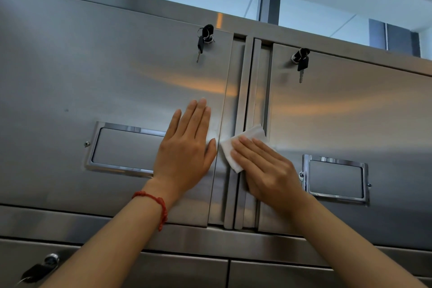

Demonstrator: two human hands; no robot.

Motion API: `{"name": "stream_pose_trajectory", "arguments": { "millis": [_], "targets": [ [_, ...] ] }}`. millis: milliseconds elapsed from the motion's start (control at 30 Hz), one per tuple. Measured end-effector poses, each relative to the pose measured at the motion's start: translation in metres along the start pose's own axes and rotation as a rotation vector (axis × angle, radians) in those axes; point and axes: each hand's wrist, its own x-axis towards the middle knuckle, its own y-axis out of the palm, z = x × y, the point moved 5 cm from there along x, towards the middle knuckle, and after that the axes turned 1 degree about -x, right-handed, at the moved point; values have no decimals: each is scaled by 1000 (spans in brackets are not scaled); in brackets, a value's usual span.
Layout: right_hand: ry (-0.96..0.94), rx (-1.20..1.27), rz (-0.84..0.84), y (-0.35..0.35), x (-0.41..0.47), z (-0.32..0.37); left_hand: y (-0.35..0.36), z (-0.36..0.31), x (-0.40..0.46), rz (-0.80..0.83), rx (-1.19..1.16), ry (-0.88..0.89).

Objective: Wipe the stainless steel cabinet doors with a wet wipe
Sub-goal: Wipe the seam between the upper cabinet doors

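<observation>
Two stainless steel upper cabinet doors fill the view: the left door (93, 77) and the right door (350, 112), meeting at vertical edge strips in the middle. My left hand (187, 147) lies flat with straight fingers on the left door near its inner edge. My right hand (266, 168) presses a white wet wipe (236, 147) with straight fingers against the central strips, at the right door's inner edge. The wipe sticks out above and left of the fingers.
Each door has a lock with hanging keys, the left lock (205, 38) and the right lock (300, 58), and a recessed framed handle: one (124, 147) on the left, another (335, 179) on the right. Lower doors and another key (39, 269) sit below.
</observation>
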Motion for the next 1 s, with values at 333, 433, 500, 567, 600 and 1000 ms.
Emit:
{"name": "stream_pose_trajectory", "arguments": {
  "millis": [333,433,500,567,600,1000],
  "targets": [
    [76,-23,-55,10,28,-28,-1,0,0,7,-2,-1],
    [95,-35,-81,12,37,-37,-1,0,0,11,-9,-5],
    [94,-46,-82,13,42,-42,-1,0,0,13,-10,-8],
    [101,-56,-98,13,49,-48,-1,0,0,15,-10,-7],
    [108,-59,-111,13,52,-51,-1,0,0,15,-10,-5],
    [192,-82,-152,19,83,-78,0,1,0,43,-5,-4]
  ]
}}
